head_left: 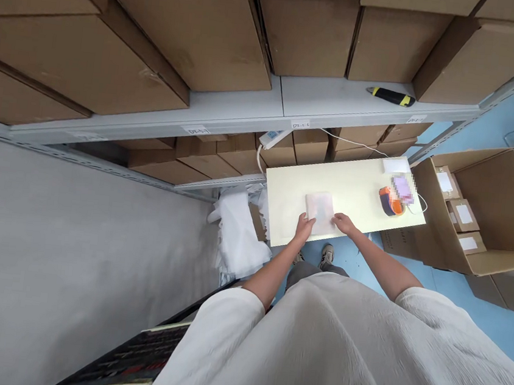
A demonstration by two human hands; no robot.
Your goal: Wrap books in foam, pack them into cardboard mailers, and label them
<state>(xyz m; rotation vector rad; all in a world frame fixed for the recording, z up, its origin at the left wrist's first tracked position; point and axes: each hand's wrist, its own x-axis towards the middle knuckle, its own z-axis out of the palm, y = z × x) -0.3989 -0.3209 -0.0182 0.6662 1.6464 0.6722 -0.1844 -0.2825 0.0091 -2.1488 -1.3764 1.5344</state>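
Note:
A flat, pale pinkish packet (320, 209) lies near the front edge of the cream tabletop (285, 186). My left hand (305, 227) grips its lower left edge, the thumb lying over the top. On the other side, my right hand (342, 223) pinches the right edge of the same packet. Farther right on the table are an orange and dark purple object (390, 203), a blurred purple item (403, 188) and a white box (396, 165).
Cardboard boxes (308, 32) fill the shelf (243, 105) above the table, where a black and yellow cutter (392, 97) lies. White wrapping (243, 234) hangs left of the table. An open carton (503, 206) with small boxes stands at the right. A power strip (275, 138) sits behind.

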